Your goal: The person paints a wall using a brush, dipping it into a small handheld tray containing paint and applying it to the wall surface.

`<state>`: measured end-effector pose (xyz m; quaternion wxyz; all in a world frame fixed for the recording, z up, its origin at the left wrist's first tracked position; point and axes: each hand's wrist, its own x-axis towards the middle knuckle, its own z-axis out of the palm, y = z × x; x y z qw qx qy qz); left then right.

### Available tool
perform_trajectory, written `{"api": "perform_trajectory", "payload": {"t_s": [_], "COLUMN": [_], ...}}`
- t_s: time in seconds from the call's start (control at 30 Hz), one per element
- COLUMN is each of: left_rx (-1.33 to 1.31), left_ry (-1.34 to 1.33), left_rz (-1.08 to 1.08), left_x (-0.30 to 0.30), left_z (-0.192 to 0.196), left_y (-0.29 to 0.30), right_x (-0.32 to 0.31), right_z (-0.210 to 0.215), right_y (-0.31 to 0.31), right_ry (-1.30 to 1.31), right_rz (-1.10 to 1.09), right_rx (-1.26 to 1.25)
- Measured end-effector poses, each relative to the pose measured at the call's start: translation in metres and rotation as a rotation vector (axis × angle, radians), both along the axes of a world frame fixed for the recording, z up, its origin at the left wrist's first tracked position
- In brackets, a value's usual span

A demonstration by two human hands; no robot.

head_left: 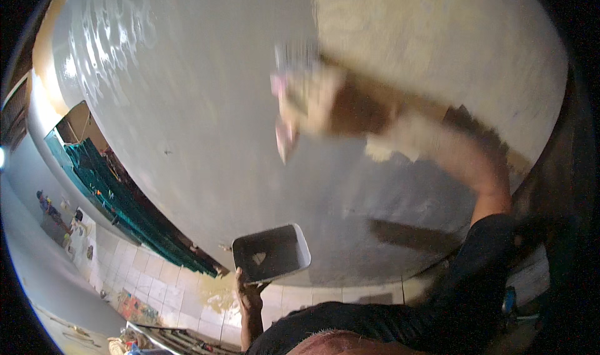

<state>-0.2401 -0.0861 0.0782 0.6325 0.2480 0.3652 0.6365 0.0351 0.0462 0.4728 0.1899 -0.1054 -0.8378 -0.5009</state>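
Overhead, right hand [325, 102] grip closed on trowel [286, 114]

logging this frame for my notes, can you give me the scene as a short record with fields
left hand: left hand holds a grey rectangular tray by its lower edge
right hand: right hand, raised and motion-blurred, grips a flat trowel-like tool at the wall
wall: grey wet-looking coat on the wall, pale yellowish patch at upper right
floor: pale tiles below
background: green sheeting at left
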Motion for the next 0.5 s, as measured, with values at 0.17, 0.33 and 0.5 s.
{"api": "perform_trajectory", "payload": {"t_s": [0.17,0.33,0.5], "left_rx": [-0.026,-0.051,-0.056], "left_ry": [0.083,0.036,0.033], "left_rz": [-0.031,-0.052,-0.052], "left_x": [-0.003,0.003,0.009], "left_z": [0.006,-0.012,0.0], "left_y": [0.0,0.009,0.002], "right_x": [-0.01,0.003,0.002], "right_z": [0.005,0.168,0.314], "right_y": [-0.005,0.015,-0.004], "right_ry": [0.053,0.403,0.635], "right_rz": [0.168,-0.028,0.064], "right_rx": [-0.375,-0.083,0.255]}}
